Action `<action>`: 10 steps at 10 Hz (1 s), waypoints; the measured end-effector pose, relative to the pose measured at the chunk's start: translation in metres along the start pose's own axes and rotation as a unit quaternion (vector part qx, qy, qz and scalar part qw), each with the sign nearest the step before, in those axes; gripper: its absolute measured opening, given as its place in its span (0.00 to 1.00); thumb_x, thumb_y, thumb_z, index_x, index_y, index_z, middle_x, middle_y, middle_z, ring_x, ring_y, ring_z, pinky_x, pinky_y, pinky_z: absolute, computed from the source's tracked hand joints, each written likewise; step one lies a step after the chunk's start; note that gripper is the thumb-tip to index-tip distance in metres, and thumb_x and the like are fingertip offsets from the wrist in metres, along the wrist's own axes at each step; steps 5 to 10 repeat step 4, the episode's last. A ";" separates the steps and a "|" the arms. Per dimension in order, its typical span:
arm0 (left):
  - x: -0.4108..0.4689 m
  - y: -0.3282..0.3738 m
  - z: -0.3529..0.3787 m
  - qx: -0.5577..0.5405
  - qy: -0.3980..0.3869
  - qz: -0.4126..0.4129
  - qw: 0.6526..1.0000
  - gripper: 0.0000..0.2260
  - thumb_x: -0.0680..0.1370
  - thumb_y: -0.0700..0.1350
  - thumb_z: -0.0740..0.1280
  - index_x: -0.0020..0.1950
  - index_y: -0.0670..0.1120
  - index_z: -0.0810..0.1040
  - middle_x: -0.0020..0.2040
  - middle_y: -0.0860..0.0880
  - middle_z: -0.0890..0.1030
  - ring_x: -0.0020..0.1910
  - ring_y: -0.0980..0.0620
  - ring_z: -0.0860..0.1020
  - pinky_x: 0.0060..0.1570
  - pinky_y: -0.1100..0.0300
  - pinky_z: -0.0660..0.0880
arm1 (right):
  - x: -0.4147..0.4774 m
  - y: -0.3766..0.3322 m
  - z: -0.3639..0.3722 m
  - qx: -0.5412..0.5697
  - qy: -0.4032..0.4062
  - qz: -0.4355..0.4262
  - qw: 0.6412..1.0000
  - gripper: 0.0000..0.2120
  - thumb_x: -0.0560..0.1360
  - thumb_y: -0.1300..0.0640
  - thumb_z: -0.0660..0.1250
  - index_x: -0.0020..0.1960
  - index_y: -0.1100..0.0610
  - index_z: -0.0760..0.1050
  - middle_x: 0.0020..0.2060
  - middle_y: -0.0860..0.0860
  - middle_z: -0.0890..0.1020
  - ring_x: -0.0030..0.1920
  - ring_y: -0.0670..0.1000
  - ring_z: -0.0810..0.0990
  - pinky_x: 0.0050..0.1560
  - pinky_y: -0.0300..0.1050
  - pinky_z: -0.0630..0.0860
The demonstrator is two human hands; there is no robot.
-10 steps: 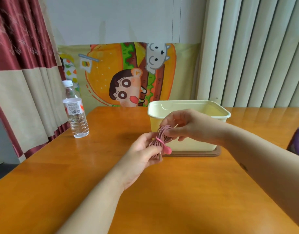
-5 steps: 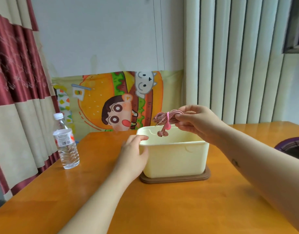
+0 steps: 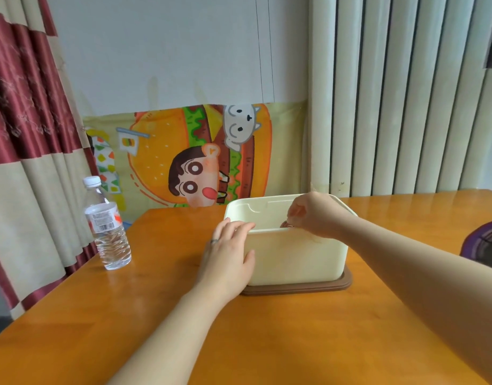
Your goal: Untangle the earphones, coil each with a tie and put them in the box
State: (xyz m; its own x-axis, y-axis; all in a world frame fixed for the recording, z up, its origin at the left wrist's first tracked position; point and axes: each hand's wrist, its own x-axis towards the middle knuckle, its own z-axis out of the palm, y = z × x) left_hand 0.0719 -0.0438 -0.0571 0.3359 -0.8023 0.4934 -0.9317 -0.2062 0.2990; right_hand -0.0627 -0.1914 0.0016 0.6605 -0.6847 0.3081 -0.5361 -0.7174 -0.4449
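Observation:
A cream plastic box stands on a brown lid in the middle of the orange table. My left hand grips the box's near left corner, fingers over the rim. My right hand reaches down into the box from the right, fingers pinched on the coiled pink earphones. Only a small bit of the pink coil shows above the front rim; the rest is hidden inside the box.
A clear water bottle stands at the table's left edge. A dark purple round object sits at the right edge. Curtains hang at left, and a cartoon poster and vertical blinds stand behind the table.
My right hand has lowered the pink coil from above the box down into it. My left hand has slid onto the box's corner. The camera has tilted up.

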 end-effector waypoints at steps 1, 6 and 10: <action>0.000 0.001 0.000 -0.001 -0.001 -0.001 1.000 0.22 0.80 0.45 0.59 0.74 0.54 0.60 0.73 0.56 0.61 0.76 0.55 0.48 0.72 0.55 0.55 | -0.003 -0.001 -0.004 -0.008 0.000 -0.008 1.000 0.06 0.75 0.54 0.67 0.49 0.53 0.81 0.46 0.49 0.83 0.45 0.51 0.81 0.49 0.46 0.80; -0.010 0.020 0.000 -0.005 0.080 0.009 0.997 0.19 0.79 0.41 0.60 0.70 0.50 0.67 0.69 0.52 0.67 0.69 0.52 0.62 0.66 0.58 0.62 | -0.069 -0.066 -0.072 0.360 0.011 -0.146 0.921 0.05 0.74 0.57 0.69 0.48 0.57 0.79 0.43 0.53 0.85 0.39 0.47 0.83 0.48 0.44 0.80; -0.010 0.020 0.000 -0.005 0.080 0.009 0.997 0.19 0.79 0.41 0.60 0.70 0.50 0.67 0.69 0.52 0.67 0.69 0.52 0.62 0.66 0.58 0.62 | -0.069 -0.066 -0.072 0.360 0.011 -0.146 0.921 0.05 0.74 0.57 0.69 0.48 0.57 0.79 0.43 0.53 0.85 0.39 0.47 0.83 0.48 0.44 0.80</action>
